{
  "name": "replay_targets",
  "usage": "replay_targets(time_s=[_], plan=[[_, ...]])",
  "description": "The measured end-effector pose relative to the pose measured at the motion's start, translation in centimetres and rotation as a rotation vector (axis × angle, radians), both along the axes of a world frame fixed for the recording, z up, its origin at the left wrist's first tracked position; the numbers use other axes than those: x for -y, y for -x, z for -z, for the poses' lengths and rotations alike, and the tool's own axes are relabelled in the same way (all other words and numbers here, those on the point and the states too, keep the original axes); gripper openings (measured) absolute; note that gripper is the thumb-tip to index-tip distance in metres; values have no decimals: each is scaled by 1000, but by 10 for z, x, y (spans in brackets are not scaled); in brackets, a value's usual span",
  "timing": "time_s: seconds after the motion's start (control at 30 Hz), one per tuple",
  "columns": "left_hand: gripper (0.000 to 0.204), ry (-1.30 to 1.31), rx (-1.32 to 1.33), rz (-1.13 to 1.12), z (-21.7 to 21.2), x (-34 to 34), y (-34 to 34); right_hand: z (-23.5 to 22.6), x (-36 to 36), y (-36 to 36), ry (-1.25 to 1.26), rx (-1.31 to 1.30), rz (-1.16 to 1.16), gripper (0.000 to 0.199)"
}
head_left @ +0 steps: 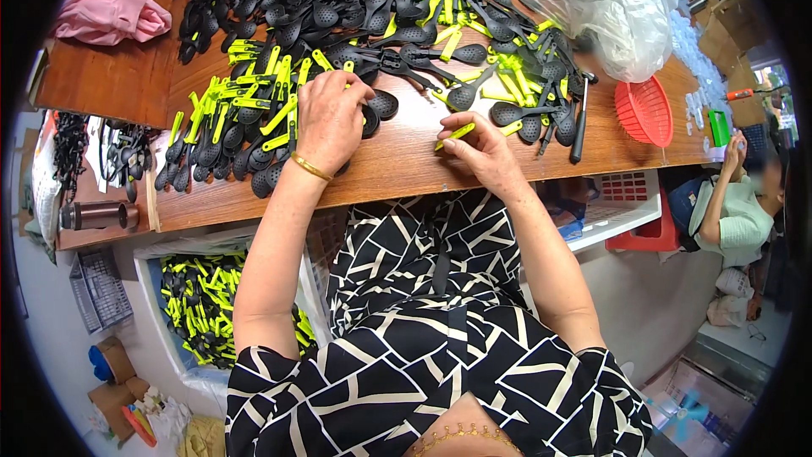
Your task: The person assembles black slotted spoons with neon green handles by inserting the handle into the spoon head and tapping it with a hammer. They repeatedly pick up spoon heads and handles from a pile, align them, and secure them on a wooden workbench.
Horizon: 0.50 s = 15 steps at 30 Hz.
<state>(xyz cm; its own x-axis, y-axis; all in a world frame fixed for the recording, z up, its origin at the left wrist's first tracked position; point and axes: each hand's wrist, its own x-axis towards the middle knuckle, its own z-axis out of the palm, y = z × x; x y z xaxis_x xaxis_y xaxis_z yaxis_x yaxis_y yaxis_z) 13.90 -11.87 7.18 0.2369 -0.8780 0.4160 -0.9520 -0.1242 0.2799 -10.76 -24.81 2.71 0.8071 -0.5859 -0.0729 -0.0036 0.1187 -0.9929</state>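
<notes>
at table edge | right hand (478, 151) pinches yellow handle (455, 134) (fingertips) | left hand (328, 117) on black spoons (376, 106)

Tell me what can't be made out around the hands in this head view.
- Left hand: its palm and fingertips cover whichever black strainer spoon part it presses.
- Right hand: pinches a yellow-green handle piece; its near end is hidden by the fingers.
- Clear plastic bag: contents blurred by glare.
- Bin under the table: table edge cuts it off.
</notes>
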Motion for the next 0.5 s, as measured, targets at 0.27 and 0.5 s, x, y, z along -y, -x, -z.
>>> replay_targets(time_s=[0.27,0.5], plan=[[30,-29,121,-1,8,10,23,4,-19,-6,315,-100,118,21],[30,-54,30,136,7,-15,89,8,-16,-1,78,102,286,20]])
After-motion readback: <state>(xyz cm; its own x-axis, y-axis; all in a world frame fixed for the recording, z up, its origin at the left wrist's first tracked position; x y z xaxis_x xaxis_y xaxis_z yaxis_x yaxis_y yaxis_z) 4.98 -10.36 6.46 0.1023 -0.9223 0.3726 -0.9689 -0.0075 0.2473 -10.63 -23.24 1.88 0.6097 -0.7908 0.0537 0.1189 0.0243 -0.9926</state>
